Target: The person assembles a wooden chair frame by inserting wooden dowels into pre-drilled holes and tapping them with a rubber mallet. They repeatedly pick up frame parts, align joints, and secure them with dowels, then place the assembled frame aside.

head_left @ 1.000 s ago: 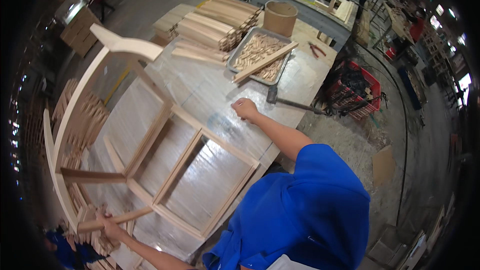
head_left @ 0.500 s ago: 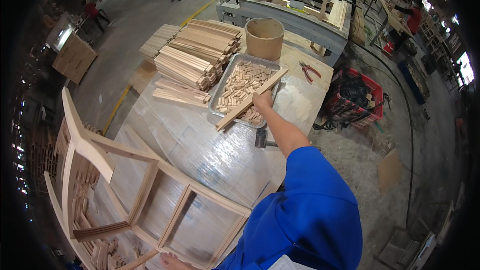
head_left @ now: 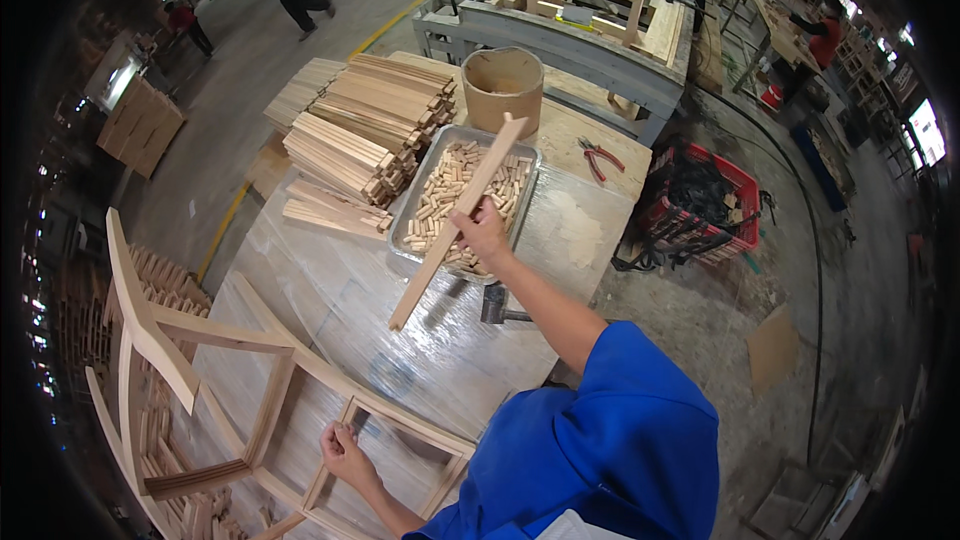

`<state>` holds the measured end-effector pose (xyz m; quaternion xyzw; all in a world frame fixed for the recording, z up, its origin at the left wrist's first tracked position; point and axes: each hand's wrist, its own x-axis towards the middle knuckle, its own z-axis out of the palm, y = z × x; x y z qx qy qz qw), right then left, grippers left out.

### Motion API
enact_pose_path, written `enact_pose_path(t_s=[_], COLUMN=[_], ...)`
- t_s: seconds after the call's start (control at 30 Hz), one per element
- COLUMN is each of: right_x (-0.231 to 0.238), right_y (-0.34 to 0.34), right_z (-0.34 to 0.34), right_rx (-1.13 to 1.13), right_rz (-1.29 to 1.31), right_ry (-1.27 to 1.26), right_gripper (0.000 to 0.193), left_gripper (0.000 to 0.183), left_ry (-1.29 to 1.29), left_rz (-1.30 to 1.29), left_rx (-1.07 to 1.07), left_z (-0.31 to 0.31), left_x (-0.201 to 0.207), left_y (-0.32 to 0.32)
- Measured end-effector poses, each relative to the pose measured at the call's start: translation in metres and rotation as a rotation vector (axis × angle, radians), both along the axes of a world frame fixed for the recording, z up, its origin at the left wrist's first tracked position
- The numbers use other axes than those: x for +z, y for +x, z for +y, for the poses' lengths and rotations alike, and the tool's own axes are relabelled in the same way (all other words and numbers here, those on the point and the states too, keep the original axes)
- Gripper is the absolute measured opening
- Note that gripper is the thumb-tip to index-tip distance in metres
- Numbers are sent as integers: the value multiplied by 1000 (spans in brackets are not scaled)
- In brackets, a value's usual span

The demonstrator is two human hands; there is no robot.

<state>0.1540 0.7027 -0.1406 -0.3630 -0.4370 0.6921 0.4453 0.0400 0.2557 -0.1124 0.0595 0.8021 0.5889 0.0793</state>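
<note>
My right hand [head_left: 483, 235] is closed around a flat wooden slat [head_left: 465, 215], holding it slantwise above a metal tray [head_left: 399, 244] of small wooden dowels [head_left: 440, 195]. A small peg-like tip shows at the slat's far end. Over a crossbar of the pale wooden chair frame [head_left: 335, 368] is my left hand [head_left: 347, 450], its fingers curled and pinched together. What they hold, if anything, is too small to make out. The frame leans at the lower left, beside the film-covered table [head_left: 370, 330]. Under my right forearm lies a black-headed mallet [head_left: 494, 304].
Stacked wooden slats [head_left: 375, 105] lie left of the tray, with a round cardboard tub [head_left: 503, 90] behind it. Red-handled pliers [head_left: 602, 160] rest at the table's right. A red crate [head_left: 735, 180] stands on the floor. Beyond is a grey workbench [head_left: 570, 40]; people are farther off.
The slat in my right hand has been raised, drawn nearer and turned steeper. My left hand has come up from the lower edge to the frame's crossbar. A distant person has walked nearer.
</note>
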Motion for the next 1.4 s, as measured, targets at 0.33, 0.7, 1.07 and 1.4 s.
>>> enact_pose_path(t_s=[0.33,0.7,1.07,1.4], right_x=[18,50,80,152], right_y=[-7,-10,-28,-72], right_z=[-84,-176,-177,-203], right_rx=[94,478,616,935], right_rz=[-206,-289,-45,328], right_ry=[334,339,491,160], right_gripper=[46,47,37,18], left_gripper=[18,55,46,46], left_ry=[-152,-487,-309,-89], left_rz=[439,561,289,176], left_rx=[-389,-517,-432,-450], left_z=[94,99,72,52], left_x=[69,36,40,53], left_y=[67,71,70,66])
